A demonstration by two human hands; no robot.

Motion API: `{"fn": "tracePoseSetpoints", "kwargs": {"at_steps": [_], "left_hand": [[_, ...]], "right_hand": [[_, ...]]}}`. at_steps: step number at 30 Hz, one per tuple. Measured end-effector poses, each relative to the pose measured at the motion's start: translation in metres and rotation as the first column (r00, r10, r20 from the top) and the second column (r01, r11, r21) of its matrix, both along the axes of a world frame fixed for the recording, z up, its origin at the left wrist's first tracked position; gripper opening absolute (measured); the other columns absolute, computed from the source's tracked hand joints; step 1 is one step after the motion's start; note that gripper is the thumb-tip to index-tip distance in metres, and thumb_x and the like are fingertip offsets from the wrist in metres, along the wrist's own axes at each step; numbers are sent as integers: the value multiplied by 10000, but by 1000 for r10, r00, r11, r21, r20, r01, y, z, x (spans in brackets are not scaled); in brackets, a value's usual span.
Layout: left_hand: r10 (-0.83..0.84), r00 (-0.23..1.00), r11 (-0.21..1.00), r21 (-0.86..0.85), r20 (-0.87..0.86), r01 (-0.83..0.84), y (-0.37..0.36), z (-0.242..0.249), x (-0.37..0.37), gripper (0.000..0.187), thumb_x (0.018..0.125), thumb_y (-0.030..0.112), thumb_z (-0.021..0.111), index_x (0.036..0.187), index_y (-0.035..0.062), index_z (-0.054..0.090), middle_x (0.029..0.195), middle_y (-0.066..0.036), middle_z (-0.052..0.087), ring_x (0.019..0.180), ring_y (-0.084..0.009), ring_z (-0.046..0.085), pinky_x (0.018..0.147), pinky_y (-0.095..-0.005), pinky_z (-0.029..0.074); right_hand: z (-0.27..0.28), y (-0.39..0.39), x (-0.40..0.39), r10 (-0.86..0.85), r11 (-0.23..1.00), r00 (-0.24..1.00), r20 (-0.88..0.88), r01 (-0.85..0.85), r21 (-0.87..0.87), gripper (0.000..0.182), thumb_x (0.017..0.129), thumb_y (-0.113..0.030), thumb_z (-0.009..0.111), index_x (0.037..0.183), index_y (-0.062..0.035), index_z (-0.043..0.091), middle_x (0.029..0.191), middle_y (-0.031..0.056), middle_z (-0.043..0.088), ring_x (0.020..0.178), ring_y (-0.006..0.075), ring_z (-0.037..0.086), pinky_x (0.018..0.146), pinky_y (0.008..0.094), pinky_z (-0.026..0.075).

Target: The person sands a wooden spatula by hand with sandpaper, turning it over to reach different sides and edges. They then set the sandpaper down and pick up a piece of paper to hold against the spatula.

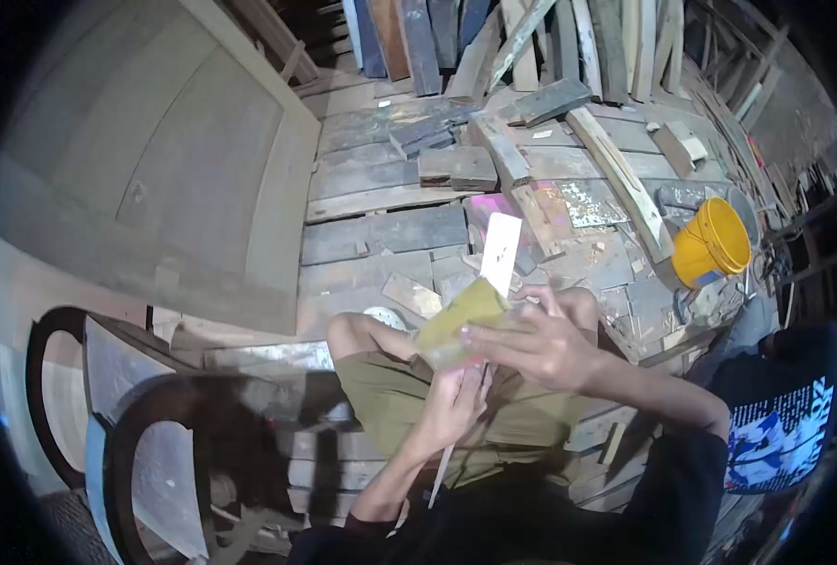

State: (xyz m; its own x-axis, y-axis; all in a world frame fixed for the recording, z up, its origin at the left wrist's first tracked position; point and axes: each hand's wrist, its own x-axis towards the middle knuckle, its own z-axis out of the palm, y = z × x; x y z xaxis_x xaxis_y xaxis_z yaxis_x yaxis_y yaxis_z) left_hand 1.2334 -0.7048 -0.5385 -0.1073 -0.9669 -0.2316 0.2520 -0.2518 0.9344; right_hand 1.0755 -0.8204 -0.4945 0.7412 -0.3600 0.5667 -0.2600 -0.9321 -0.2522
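Note:
In the head view, my right hand (546, 348) pinches a yellowish sheet of sandpaper (464, 320) between thumb and fingers, above my lap. A flat white strip (501, 250) sticks out past the upper edge of the sandpaper. Just below, my left hand (456, 400) is closed, its fingers wrapped around something near the sheet's lower edge. A thin pale strip (441, 476) shows beneath that hand; whether it joins the white one is hidden.
Wooden blocks (456, 168) and a long beam (618, 179) lie on the plank floor ahead. A yellow bucket (710, 243) stands at right. Boards lean at the back. A large wooden panel (183, 141) and dark curved frames (160, 395) are at left. A dark printed cloth (784, 410) is at right.

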Motion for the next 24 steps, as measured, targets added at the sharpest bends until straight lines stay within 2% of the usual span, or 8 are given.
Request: {"fn": "tracePoseSetpoints", "kwargs": {"at_steps": [5,8,11,13,15,18,21,24], "left_hand": [[-2,1000,999,35,-28,3,6,-7,-5,305,1052,234,382,860,27,498,612,30,411,511,-42,376,459,-214,322],[53,998,999,-2,-16,-53,6,-7,-4,318,1054,258,386,865,27,498,613,31,409,512,-42,372,459,-212,318],[11,997,998,55,-71,-7,6,-3,-1,349,1053,290,394,849,28,502,611,34,401,514,-39,368,452,-213,306],[22,996,996,89,-86,-14,3,2,-2,335,1053,286,392,864,30,496,604,36,393,505,-39,353,447,-211,295],[16,996,996,93,-83,-8,9,-12,2,317,1054,280,389,881,35,492,604,36,394,499,-39,350,445,-210,293],[10,999,999,36,-32,-9,2,0,-2,340,1059,274,360,828,46,464,579,37,358,441,-37,327,397,-211,255],[-14,1000,1000,-6,-18,14,0,-1,-2,330,1059,267,356,838,43,454,579,34,356,444,-40,333,403,-209,258],[-21,996,997,66,-92,27,7,-3,3,312,1058,272,368,890,31,472,611,23,394,511,-43,363,458,-211,304]], "right_hand": [[-7,-25,-11,-188,964,982,26,180,196,346,788,-87,632,1128,-55,686,1112,58,704,883,131,620,931,375,405],[-3,2,-11,167,977,962,-215,-191,-98,353,828,-44,589,1174,-18,659,1076,123,711,901,144,643,933,333,418],[1,-34,-10,-257,945,966,11,248,214,376,812,-79,610,1182,-29,656,1132,116,690,893,180,629,929,344,425],[-18,-21,-12,-136,955,991,-4,132,264,438,778,-126,642,1208,-42,640,1190,83,669,900,217,633,908,348,434],[-23,1,-11,129,989,977,-170,-140,-55,476,771,-162,654,1233,-55,626,1235,70,652,920,226,635,884,365,437],[1,-31,-12,-164,963,977,-140,189,193,463,766,-184,650,1222,-106,639,1269,29,633,935,192,619,862,402,429],[-5,-11,-3,-136,991,990,-27,136,10,430,794,-192,645,1210,-89,639,1215,23,660,931,201,613,841,394,434],[6,-20,-5,-135,987,983,-125,144,74,340,793,-107,617,1123,-124,697,1118,9,703,912,199,650,795,326,438]]}}
